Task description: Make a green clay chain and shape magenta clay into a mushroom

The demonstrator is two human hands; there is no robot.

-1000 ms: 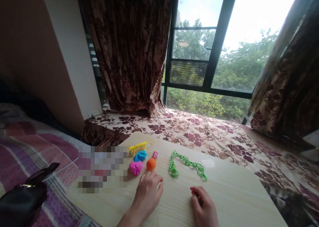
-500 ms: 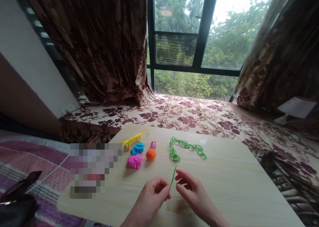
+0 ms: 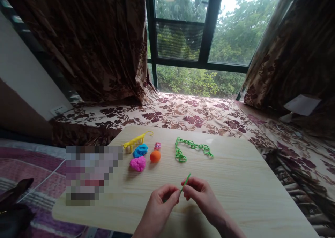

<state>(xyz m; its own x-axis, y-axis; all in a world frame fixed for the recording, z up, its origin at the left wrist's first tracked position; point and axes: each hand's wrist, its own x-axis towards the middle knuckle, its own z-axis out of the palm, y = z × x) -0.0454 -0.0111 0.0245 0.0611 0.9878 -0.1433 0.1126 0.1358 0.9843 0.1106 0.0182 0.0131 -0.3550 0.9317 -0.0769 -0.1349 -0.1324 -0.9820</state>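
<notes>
Just above the near part of the table, my left hand [image 3: 161, 204] pinches a thin green clay strip [image 3: 186, 179], which slants up and to the right. My right hand [image 3: 203, 197] has its thumb and fingertips closed on the same strip, close to the left fingertips. The strip's lower part is hidden by the fingers. Beyond the hands lies a chain of green clay loops [image 3: 193, 145], bent at a corner. To its left are an orange ball [image 3: 155, 156], a pink clay lump [image 3: 138, 164], a blue clay lump [image 3: 140, 150] and a small pink mottled piece [image 3: 157, 146].
A yellow piece with short legs [image 3: 134, 141] stands at the back left of the wooden table [image 3: 235, 182]. A blurred-out patch [image 3: 89, 175] covers the table's left side. Behind are a flowered window-seat cover [image 3: 193, 112], a lamp [image 3: 300, 105] and curtains [image 3: 110, 50].
My right hand has moved in and closed its fingertips on the green strip, which now leans further right. The whole view has shifted slightly. The pieces on the table lie as before.
</notes>
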